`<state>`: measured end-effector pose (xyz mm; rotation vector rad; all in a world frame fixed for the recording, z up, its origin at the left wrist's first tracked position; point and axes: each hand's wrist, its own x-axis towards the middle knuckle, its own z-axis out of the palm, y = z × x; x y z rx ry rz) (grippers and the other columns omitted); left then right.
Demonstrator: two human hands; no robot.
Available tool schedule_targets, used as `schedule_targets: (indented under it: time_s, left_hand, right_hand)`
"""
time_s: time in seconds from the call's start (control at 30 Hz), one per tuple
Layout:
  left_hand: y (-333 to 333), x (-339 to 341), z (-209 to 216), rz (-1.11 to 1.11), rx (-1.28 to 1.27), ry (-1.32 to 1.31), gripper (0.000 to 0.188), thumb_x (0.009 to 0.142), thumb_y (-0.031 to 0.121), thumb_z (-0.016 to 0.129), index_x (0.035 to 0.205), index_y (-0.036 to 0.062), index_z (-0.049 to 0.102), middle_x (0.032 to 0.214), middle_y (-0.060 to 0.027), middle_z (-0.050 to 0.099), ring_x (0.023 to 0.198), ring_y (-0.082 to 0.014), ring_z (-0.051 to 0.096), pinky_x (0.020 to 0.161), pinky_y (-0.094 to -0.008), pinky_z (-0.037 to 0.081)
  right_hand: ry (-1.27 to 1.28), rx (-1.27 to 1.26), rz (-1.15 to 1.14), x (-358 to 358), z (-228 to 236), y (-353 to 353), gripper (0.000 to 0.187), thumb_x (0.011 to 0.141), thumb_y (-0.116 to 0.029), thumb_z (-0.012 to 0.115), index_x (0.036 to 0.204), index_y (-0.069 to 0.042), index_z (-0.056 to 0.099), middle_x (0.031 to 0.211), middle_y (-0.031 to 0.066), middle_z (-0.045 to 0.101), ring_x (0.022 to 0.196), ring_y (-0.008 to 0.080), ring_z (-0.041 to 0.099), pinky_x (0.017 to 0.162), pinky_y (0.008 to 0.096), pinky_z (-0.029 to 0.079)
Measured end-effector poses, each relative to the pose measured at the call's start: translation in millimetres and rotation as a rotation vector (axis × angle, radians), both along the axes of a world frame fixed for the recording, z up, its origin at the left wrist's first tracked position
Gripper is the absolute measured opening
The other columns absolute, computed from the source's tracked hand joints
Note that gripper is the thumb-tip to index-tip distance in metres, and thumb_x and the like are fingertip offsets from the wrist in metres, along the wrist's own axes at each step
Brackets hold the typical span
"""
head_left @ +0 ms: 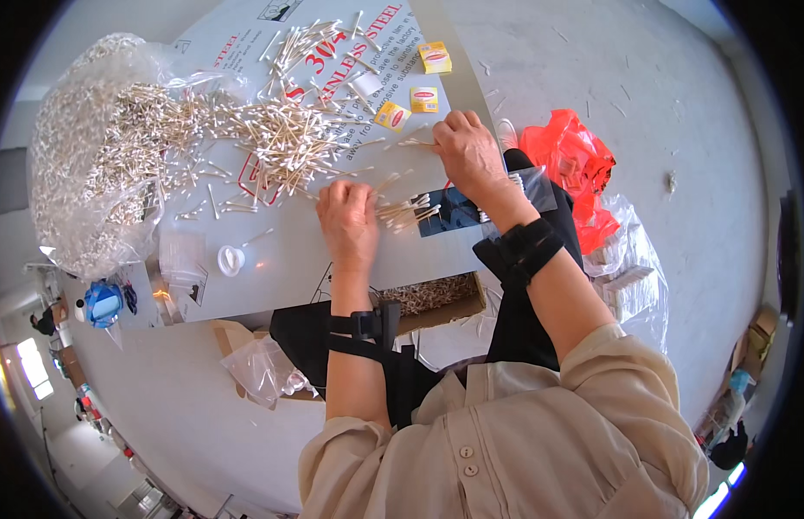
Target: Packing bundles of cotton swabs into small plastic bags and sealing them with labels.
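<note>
A large loose pile of cotton swabs (289, 143) lies on the metal-topped table. At its near right edge is my left hand (348, 221), fingers curled down; what they hold, if anything, is hidden. Blurred swabs show just right of it. My right hand (471, 156) is closed on a few cotton swabs (412, 142), whose tips stick out leftward. Between the hands, a small bunch of swabs (408, 212) rests partly on a dark blue sheet (449, 212). A clear bag (533, 186) with white-tipped swabs lies beside my right wrist.
A big clear bag of swabs (82, 164) stands at the left. Small yellow boxes (424, 99) lie at the far right of the table. A white round tub (231, 259) sits near the front edge. Right of my leg is a red plastic bag (568, 164); below the table, a cardboard box (441, 298).
</note>
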<state>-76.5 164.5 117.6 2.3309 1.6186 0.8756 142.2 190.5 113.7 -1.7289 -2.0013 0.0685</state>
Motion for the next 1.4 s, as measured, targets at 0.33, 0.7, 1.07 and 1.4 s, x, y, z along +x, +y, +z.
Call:
schedule_targets:
  time_s: [0.33,0.7,1.07,1.4]
  left_hand:
    - [19,-7,8,0.027,0.072,0.006,0.022,0.070,0.002,0.072,0.090,0.0103,0.067,0.099,-0.0037,0.058,0.101,-0.0283,0.053,0.092,-0.0434,0.041]
    - [55,-31,19,0.058,-0.010,0.345,0.005,0.076,0.004,0.067,0.077,0.0080,0.064,0.089,-0.0045,0.059,0.095,-0.0274,0.052,0.086,-0.0428,0.043]
    - [16,20,26,-0.075,-0.147,0.240,0.016,0.080,0.007,0.065,0.096,0.0055,0.068,0.103,-0.0079,0.061,0.106,-0.0293,0.053,0.087,-0.0444,0.041]
    - [-35,42,4,-0.075,-0.191,0.310,0.084,0.085,0.045,0.066,0.148,0.0018,0.032,0.157,-0.0181,0.026,0.147,-0.0342,0.021,0.116,-0.0581,0.013]
  right_hand:
    - [0.336,-0.106,0.208,-27,13,-3,0.011,0.075,-0.016,0.071,0.083,-0.011,0.068,0.094,0.0060,0.061,0.099,0.0271,0.057,0.085,0.0400,0.048]
    - [0.290,-0.095,0.277,-24,2,-16,0.007,0.075,-0.011,0.069,0.079,-0.009,0.064,0.091,0.0031,0.061,0.094,0.0249,0.056,0.083,0.0381,0.044]
    - [0.592,-0.087,0.206,-29,5,-24,0.005,0.074,-0.003,0.065,0.078,-0.005,0.064,0.087,0.0101,0.063,0.086,0.0313,0.062,0.076,0.0401,0.050]
    - [0.965,-0.191,-0.262,-20,9,-53,0.010,0.082,-0.001,0.064,0.090,0.003,0.065,0.091,0.0125,0.064,0.077,0.0227,0.064,0.072,0.0302,0.052]
